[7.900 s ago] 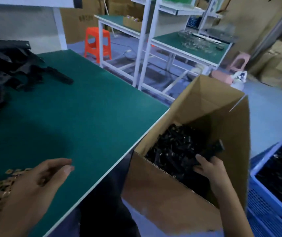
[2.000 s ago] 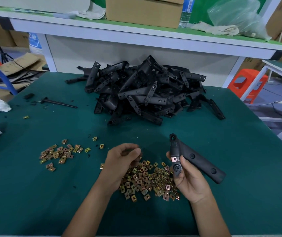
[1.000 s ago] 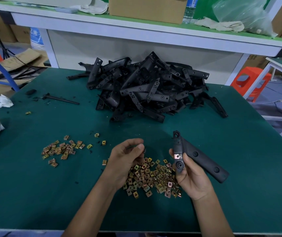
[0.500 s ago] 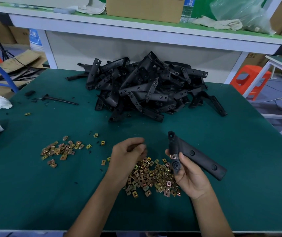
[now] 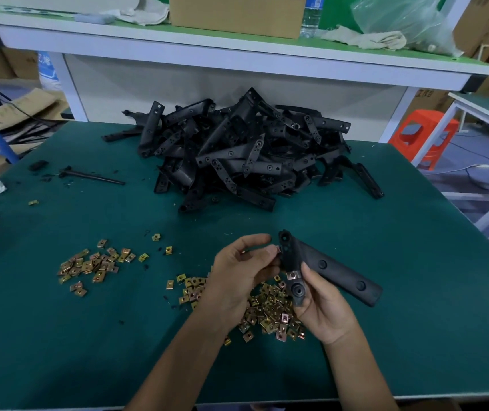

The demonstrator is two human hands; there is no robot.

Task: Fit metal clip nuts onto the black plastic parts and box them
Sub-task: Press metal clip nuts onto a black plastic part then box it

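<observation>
While the right hand [image 5: 323,310] grips a black plastic part [image 5: 335,271] by its rounded lower end, fingers and thumb curled round it, the left hand [image 5: 243,274] pinches a clip nut [image 5: 277,250] between thumb and fingertips against the part's upper end. The part is held just above the bench [image 5: 415,336], near the middle of its front edge, its long arm slanting toward the right edge. A second nut [image 5: 293,274] already sits on the part, just beside the right thumb. Beneath both hands lies a loose pile of brass-coloured nuts [image 5: 270,310]; a smaller scatter [image 5: 95,264] lies toward the left edge. A heap of black parts [image 5: 237,155] is stacked at the middle of the far edge, with a thin black rod [image 5: 92,176] to its left. Over the far edge runs a shelf [image 5: 237,54] carrying a cardboard box [image 5: 237,13], a water bottle [image 5: 311,16] and a clear plastic bag [image 5: 400,19]. An orange stool [image 5: 424,134] stands off the far right corner.
</observation>
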